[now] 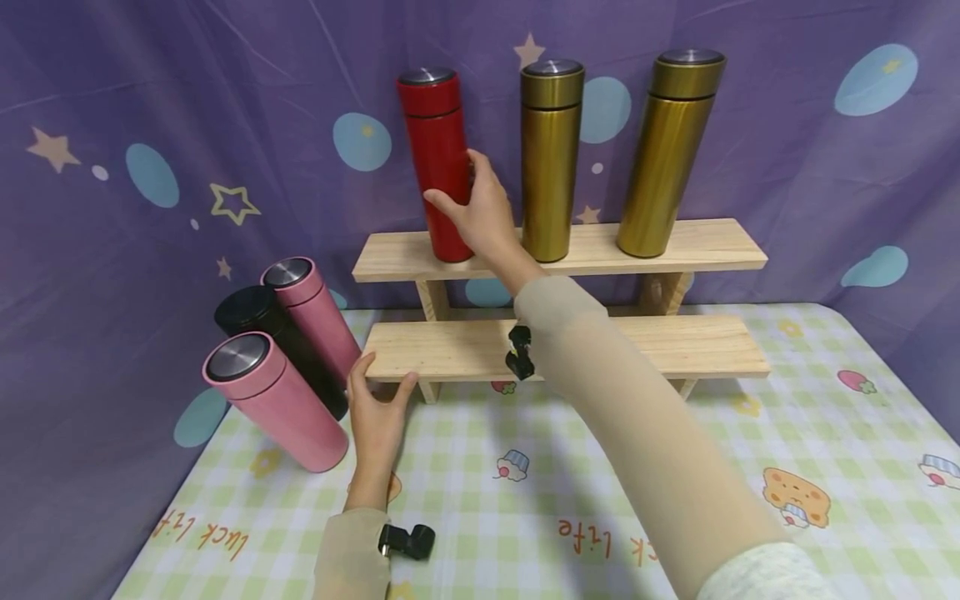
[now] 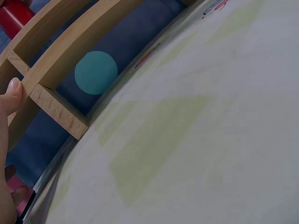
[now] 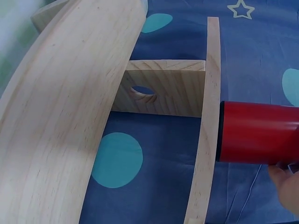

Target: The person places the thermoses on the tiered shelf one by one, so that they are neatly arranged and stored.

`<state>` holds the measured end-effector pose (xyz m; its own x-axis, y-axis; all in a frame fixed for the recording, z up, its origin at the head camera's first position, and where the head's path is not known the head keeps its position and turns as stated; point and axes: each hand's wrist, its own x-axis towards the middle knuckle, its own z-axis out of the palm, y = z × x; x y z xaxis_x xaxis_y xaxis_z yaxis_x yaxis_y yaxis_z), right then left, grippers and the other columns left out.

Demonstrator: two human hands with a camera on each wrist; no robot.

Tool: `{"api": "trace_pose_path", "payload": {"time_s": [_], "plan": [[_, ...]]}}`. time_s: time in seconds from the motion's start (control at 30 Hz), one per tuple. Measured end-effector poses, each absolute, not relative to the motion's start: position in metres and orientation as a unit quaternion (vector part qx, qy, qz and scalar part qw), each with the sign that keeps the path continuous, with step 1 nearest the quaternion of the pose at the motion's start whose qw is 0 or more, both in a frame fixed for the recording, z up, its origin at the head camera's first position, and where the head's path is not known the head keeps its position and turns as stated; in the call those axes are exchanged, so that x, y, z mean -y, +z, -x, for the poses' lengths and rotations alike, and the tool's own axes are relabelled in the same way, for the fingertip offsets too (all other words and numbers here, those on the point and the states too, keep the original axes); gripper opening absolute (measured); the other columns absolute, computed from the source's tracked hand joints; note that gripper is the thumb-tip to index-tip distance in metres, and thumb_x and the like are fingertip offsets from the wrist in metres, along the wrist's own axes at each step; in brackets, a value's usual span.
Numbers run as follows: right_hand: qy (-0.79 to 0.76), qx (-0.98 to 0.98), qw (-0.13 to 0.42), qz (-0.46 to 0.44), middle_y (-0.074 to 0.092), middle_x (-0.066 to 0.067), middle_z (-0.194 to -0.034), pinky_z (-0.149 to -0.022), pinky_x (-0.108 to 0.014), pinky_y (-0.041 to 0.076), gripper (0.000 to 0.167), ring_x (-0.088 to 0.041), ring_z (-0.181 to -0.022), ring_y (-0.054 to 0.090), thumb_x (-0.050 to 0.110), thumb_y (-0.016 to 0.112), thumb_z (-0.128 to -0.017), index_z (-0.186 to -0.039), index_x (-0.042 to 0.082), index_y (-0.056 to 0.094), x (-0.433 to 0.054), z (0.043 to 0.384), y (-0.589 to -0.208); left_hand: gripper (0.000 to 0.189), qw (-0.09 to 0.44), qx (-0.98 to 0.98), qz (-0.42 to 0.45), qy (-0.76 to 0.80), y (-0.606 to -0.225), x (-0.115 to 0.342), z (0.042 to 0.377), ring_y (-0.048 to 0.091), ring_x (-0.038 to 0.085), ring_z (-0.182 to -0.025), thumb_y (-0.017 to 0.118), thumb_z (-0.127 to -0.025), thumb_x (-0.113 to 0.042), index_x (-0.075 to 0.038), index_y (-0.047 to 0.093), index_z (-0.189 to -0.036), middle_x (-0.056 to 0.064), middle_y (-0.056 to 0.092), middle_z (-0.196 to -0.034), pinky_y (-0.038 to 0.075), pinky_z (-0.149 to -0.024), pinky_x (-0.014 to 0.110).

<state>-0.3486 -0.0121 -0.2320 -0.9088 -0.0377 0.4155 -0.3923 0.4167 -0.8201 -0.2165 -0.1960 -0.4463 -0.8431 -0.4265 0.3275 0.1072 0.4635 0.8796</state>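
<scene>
My right hand [image 1: 483, 212] grips a red thermos bottle [image 1: 435, 142] around its lower half, thumb in front. The bottle leans slightly at the left part of the upper board [image 1: 390, 254] of a two-step wooden shelf. In the right wrist view, the red bottle's base [image 3: 222, 133] is right at that board. My left hand [image 1: 377, 425] holds the left front corner of the lower board [image 1: 442, 346]. Its thumb [image 2: 14, 88] lies on the front edge in the left wrist view. Two gold thermos bottles [image 1: 551, 167] [image 1: 667, 158] stand further right on the upper board.
Left of the shelf, two pink thermos bottles [image 1: 281, 408] [image 1: 318, 312] and a black bottle [image 1: 296, 342] stand close together beside my left hand. A checked tablecloth [image 1: 465, 517] covers the table. A purple curtain [image 1: 262, 100] hangs right behind the shelf.
</scene>
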Motion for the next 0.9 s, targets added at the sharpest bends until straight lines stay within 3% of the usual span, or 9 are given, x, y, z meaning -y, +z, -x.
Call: {"api": "trace_pose_path", "payload": {"time_s": [0.47, 0.9], "plan": [[0.525, 0.825, 0.165, -0.127, 0.043, -0.005, -0.149, -0.106, -0.026, 0.038, 0.081, -0.016, -0.131, 0.044, 0.037, 0.071, -0.092, -0.154, 0.011, 0.027, 0.0135, 0.3512, -0.235, 0.075, 0.263, 0.814, -0.094, -0.51, -0.4454, 0.1957, 0.2162, 0.036, 0.029, -0.136, 0.081, -0.083, -0.038, -0.013, 0.042, -0.143, 0.01, 0.038, -0.149, 0.03, -0.109, 0.051], [0.517, 0.837, 0.12, -0.136, 0.037, -0.002, -0.153, -0.109, -0.031, 0.036, 0.081, -0.014, -0.135, 0.04, 0.035, 0.066, -0.095, -0.158, 0.017, 0.018, 0.0089, 0.3453, -0.2321, 0.075, 0.263, 0.814, -0.094, -0.509, -0.4463, 0.1966, 0.2164, 0.036, 0.028, -0.137, 0.08, -0.083, -0.039, -0.014, 0.042, -0.144, 0.01, 0.037, -0.15, 0.03, -0.109, 0.051]]}}
